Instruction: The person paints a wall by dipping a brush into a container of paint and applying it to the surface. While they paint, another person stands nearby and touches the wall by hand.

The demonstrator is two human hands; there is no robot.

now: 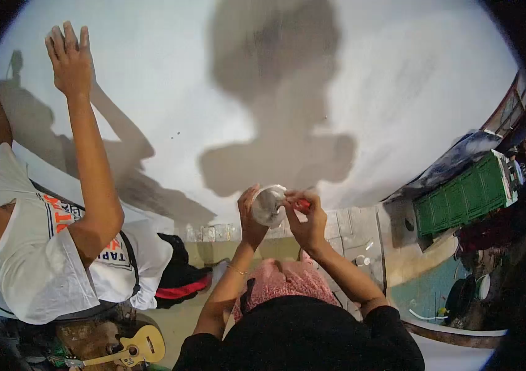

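My left hand (250,217) is wrapped round the left side of a round, pale container (268,206), held up in front of my body with its opening facing me. My right hand (306,217) closes on a small tool with a red handle (302,206) at the container's right rim. The tool's far end reaches toward the container's inside, where its shape is hard to make out. Behind both hands rises a white wall (399,105) that carries my shadow.
At the left a person in a white shirt (46,266) raises an arm, the hand against the wall. A yellow guitar (142,347) lies lower left, beside dark and red cloth (182,285). Rightward are a green slatted piece (461,195) and a small white cup (362,260).
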